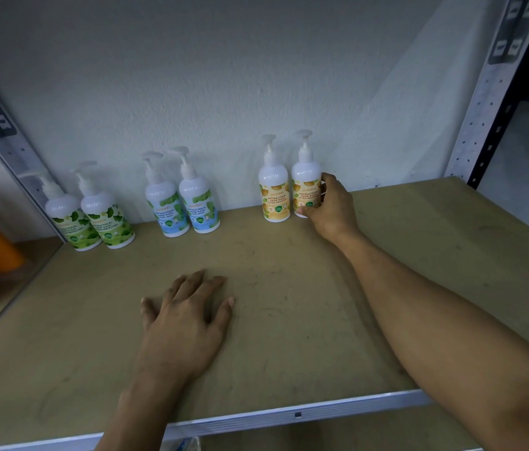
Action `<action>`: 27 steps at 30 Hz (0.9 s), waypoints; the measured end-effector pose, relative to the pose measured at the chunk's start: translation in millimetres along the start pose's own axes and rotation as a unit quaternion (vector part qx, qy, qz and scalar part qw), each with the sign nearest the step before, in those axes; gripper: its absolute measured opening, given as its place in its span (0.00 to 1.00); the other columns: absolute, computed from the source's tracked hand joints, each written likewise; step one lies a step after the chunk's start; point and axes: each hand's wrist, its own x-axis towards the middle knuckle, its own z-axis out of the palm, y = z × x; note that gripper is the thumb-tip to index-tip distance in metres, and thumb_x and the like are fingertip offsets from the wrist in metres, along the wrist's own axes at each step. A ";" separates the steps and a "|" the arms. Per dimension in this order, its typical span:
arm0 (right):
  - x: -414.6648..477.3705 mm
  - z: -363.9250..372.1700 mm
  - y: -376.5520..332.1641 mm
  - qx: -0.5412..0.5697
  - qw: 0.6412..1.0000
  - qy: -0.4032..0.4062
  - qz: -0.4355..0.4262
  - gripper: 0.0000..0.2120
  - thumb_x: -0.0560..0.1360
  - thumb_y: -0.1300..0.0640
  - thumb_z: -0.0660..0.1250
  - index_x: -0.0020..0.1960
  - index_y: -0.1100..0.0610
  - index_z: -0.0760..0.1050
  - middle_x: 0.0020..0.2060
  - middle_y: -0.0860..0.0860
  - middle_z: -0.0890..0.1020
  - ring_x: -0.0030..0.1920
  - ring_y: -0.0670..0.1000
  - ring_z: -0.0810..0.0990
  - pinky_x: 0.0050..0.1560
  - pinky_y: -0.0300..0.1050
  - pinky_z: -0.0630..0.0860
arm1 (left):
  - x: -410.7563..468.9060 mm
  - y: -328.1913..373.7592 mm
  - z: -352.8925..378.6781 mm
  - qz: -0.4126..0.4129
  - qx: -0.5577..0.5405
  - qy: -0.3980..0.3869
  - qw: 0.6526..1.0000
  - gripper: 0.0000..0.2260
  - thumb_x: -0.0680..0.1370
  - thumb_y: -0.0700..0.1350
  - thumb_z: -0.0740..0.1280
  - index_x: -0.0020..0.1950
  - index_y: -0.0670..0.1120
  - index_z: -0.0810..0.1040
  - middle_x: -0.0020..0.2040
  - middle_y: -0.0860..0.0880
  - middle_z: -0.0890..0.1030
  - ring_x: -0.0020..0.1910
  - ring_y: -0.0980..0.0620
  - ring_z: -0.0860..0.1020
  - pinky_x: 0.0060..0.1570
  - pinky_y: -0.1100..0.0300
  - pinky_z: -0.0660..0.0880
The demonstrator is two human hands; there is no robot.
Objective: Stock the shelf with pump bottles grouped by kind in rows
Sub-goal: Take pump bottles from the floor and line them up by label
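Grip: R hand (331, 206) curled round white plastic pump bottle w/ yellow label (305, 177); twin bottle (273, 193) just left of grip; L hand (185, 323) flat on beige shelf board (289, 346).

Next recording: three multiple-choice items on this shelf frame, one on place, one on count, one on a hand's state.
1. Where do the yellow-label bottles stand on the shelf? A) left of the green ones B) right of the blue pair C) at the front edge
2. How many pump bottles are there? A) four B) six C) eight
3. What is the left hand doing? A) lying flat on the shelf B) gripping a bottle C) pressing a pump
Answers: 1 B, they are rightmost along the wall. 2 B, green pair, blue pair, yellow pair. 3 A, its fingers lie spread on it; the right hand grips the right yellow-label bottle.
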 end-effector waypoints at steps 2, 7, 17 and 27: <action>0.2 0.2 0.4 0.000 1.000 0.000 0.000 0.33 0.64 0.57 0.82 0.65 0.56 0.72 0.57 0.53 0.80 0.56 0.54 0.80 0.57 0.53 0.79 | 0.0 0.4 -0.1 -0.002 -0.001 0.003 1.000 0.35 0.71 0.72 0.41 0.74 0.64 0.66 0.78 0.61 0.62 0.79 0.56 0.56 0.74 0.35 0.53; -0.3 0.2 0.2 -0.001 1.000 -0.005 0.000 0.32 0.65 0.57 0.82 0.65 0.56 0.72 0.58 0.53 0.79 0.57 0.54 0.79 0.57 0.53 0.79 | -0.4 0.4 0.3 -0.005 -0.011 0.004 1.000 0.34 0.72 0.72 0.42 0.73 0.65 0.66 0.78 0.61 0.62 0.79 0.56 0.56 0.74 0.35 0.52; -11.2 -4.2 -5.1 -0.011 0.999 -0.027 0.040 0.39 0.68 0.52 0.80 0.73 0.56 0.65 0.65 0.55 0.75 0.65 0.56 0.76 0.62 0.55 0.76 | -0.3 -2.5 0.4 -0.005 -0.021 -0.003 1.000 0.28 0.77 0.70 0.49 0.74 0.63 0.66 0.78 0.60 0.62 0.79 0.55 0.55 0.74 0.33 0.50; -131.9 -39.9 -47.8 -0.319 0.921 -0.220 -0.044 0.35 0.77 0.31 0.54 0.78 0.48 0.61 0.79 0.53 0.60 0.79 0.55 0.56 0.77 0.59 0.53 | -13.0 -0.8 -6.2 -0.028 0.000 0.005 1.000 0.24 0.79 0.67 0.53 0.73 0.62 0.68 0.77 0.59 0.64 0.78 0.53 0.59 0.72 0.30 0.51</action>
